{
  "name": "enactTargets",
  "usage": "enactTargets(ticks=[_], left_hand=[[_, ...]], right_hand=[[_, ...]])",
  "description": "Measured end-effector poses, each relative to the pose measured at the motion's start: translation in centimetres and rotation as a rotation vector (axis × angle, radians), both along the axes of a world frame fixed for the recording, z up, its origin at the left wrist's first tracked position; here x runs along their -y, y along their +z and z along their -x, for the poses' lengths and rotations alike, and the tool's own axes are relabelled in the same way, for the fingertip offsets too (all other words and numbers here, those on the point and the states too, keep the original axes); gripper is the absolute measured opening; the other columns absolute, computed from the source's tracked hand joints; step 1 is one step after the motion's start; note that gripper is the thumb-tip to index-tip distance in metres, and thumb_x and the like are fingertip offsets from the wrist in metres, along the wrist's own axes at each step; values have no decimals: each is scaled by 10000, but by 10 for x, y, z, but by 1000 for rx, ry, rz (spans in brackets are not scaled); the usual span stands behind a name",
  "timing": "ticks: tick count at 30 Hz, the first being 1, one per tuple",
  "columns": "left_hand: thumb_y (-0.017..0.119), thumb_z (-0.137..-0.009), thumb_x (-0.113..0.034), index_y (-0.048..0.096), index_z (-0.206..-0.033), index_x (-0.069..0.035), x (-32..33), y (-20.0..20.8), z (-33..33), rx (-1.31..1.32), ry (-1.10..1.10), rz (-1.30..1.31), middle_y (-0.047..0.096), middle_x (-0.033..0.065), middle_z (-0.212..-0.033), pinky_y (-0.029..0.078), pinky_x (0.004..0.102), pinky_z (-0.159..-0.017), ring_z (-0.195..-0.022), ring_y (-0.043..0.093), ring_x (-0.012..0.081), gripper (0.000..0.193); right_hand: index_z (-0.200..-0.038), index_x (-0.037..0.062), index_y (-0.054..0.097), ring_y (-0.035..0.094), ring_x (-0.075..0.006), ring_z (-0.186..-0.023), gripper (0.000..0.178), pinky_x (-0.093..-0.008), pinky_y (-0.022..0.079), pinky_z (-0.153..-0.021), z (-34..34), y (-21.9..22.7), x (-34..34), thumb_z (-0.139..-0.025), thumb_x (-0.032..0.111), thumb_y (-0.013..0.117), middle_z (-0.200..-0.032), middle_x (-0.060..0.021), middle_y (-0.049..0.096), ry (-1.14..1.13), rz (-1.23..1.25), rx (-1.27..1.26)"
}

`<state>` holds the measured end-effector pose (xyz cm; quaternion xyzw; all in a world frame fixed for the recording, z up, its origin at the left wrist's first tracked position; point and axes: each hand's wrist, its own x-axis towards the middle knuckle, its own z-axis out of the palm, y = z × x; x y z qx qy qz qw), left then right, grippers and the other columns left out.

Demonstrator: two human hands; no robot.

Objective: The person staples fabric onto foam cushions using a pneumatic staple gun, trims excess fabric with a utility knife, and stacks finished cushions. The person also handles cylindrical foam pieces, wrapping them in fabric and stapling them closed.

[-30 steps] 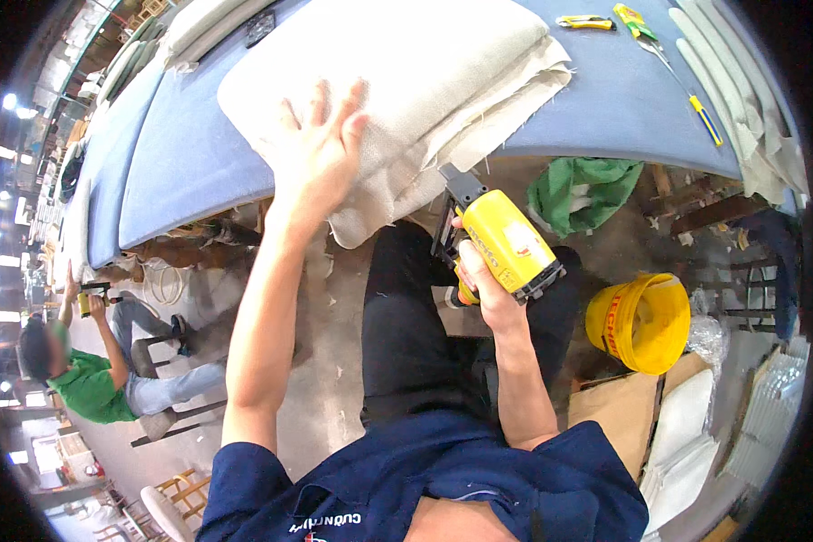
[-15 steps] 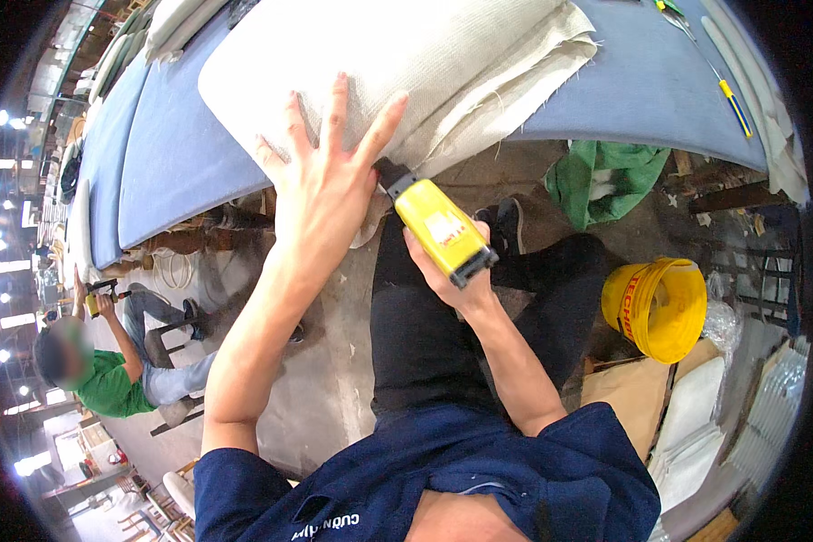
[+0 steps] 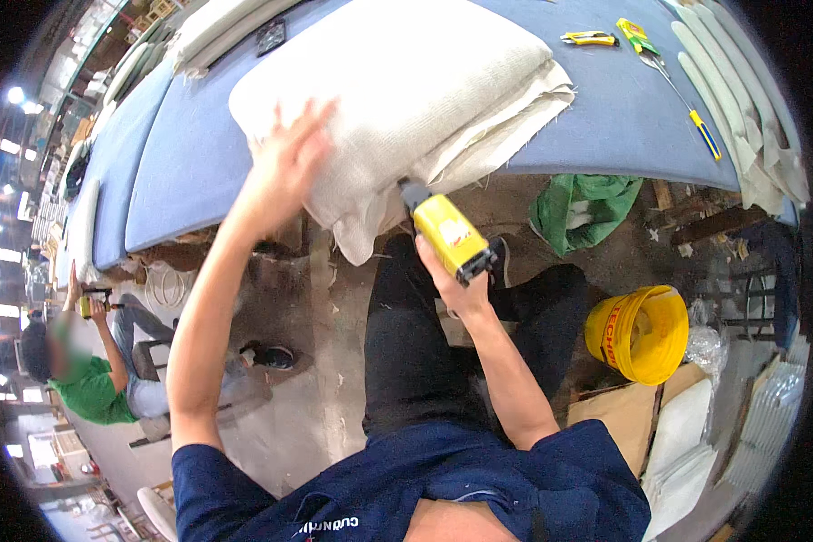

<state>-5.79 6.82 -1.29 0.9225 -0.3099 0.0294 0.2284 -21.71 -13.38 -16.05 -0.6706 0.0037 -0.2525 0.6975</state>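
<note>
A cream fabric-covered cushion or pad (image 3: 388, 81) lies on the blue padded table ahead of me, with frayed fabric (image 3: 515, 126) folded along its right side and a loose flap (image 3: 357, 230) hanging over the near edge. My left hand (image 3: 289, 163), slightly blurred, is at the pad's near left side with its fingers apart and nothing in it. My right hand (image 3: 456, 287) grips a yellow and black staple gun (image 3: 447, 230) below the table edge. The gun's dark nose points toward the hanging fabric; whether it touches is unclear.
On the blue table (image 3: 623, 126) are a yellow utility knife (image 3: 592, 39), a screwdriver (image 3: 705, 135) and a black phone-like object (image 3: 271, 36). Below hang green cloth (image 3: 574, 221) and stands a yellow bucket (image 3: 602, 334). A co-worker in green (image 3: 95, 388) sits at left with a similar tool.
My left hand has come off the fabric's near edge and moved left. The staple gun's nose has drawn away from that hand. The view has shifted, showing more of the table.
</note>
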Motion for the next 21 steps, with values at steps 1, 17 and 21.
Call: enactTargets(ticks=[1, 17, 21], left_hand=[[427, -1115, -462, 406, -1637, -322, 2, 6, -9, -13, 207, -40, 277, 113, -1747, -27, 772, -1214, -1609, 74, 505, 541], [735, -957, -259, 441, -1577, -478, 37, -38, 67, 399, 69, -375, 221, 228, -1712, 549, 704, -972, -1462, 220, 677, 721], [775, -879, -129, 360, -1629, -429, 40, -35, 71, 362, 65, -406, 179, 236, -1720, 405, 700, -1124, -1470, 211, 673, 907]], right_hand=[[-1077, -62, 747, 775, -177, -846, 244, -318, 587, -782, -3, 4, -1, -903, 103, 789, -949, -137, 803, 9, -55, -60], [-1072, -25, 692, 782, -263, -801, 349, -319, 586, -739, 12, 3, -6, -763, 81, 816, -899, -130, 766, 52, 208, 0], [-1075, -13, 683, 777, -278, -789, 378, -317, 580, -723, 13, 7, -9, -742, 80, 834, -882, -130, 755, 66, 224, 58]])
